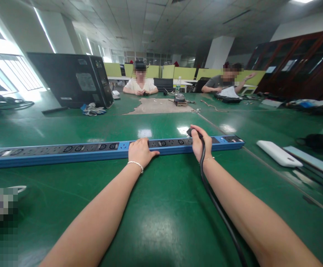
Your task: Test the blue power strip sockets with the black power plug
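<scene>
A long blue power strip (175, 148) with black socket sections lies across the green table. My left hand (140, 152) is wrapped over its middle, the thumb along the near side. To the right, my right hand (200, 142) pinches a black plug (189, 132) just above the strip's sockets. From that hand a thick black power cord (213, 196) runs down along my right forearm and out at the bottom. The plug's front faces away from me, and its pins cannot be made out.
A black computer case (67, 79) and work gloves (93, 109) stand at the back left. Beyond the table sit two people (140, 83). A white power bank (278, 153) lies at right, near a blue flat box (313, 161). A water bottle (177, 85) is far off.
</scene>
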`<state>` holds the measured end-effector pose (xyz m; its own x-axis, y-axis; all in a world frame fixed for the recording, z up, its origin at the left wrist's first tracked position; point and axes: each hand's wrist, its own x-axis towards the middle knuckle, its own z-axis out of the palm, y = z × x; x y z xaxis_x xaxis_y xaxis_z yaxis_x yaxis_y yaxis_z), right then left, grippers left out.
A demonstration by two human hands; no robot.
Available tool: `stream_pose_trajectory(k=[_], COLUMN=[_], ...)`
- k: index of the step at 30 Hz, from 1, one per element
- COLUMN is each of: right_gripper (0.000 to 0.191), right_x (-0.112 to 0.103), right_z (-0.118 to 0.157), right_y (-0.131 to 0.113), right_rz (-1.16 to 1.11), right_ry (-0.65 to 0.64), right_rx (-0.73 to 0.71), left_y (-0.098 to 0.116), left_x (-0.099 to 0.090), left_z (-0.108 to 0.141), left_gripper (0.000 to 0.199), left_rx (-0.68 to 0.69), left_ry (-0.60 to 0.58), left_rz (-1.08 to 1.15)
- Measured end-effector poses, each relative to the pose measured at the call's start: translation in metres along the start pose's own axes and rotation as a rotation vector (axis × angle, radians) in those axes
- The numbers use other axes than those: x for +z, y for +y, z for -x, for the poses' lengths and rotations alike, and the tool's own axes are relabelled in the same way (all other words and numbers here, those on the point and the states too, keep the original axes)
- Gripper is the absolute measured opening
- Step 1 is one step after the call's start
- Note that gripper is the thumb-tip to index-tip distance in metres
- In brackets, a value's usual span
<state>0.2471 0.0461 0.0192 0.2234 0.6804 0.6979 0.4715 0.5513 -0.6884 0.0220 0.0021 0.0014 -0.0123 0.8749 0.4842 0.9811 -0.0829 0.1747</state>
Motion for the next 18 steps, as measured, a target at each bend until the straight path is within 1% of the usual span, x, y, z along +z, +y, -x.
stream_pose_trajectory(k=[3, 7, 9, 11, 16, 18], right_gripper=[0.031, 0.031, 0.028, 0.026, 0.028, 0.029], right_x=[0.027, 0.067, 0.080, 0.089, 0.096, 0.097], right_z=[0.011, 0.027, 0.032, 0.033, 0.036, 0.040], right_y=[-0.023, -0.042, -0.047, -0.051, -0.063, -0.068], right_rz=[-0.087, -0.172, -0.150, -0.070, 0.145, 0.220], right_ry=[-0.203, -0.377, -0.410, -0.424, -0.425, -0.425], right_rx=[-0.008, 0.046, 0.035, 0.016, 0.069, 0.066], left_y=[-0.002, -0.004, -0.004, -0.004, -0.005, -0.005], left_x=[-0.001, 0.000, 0.000, 0.001, 0.003, 0.002], left_z=[0.000, 0.002, 0.002, 0.002, 0.001, 0.002], left_gripper=[0.070, 0.067, 0.063, 0.060, 0.051, 0.045], left_rx=[-0.010, 0.003, 0.009, -0.001, -0.005, -0.004], left_ry=[-0.005, 0.022, 0.040, 0.047, 0.063, 0.069], left_rz=[0.021, 0.039, 0.048, 0.061, 0.085, 0.090])
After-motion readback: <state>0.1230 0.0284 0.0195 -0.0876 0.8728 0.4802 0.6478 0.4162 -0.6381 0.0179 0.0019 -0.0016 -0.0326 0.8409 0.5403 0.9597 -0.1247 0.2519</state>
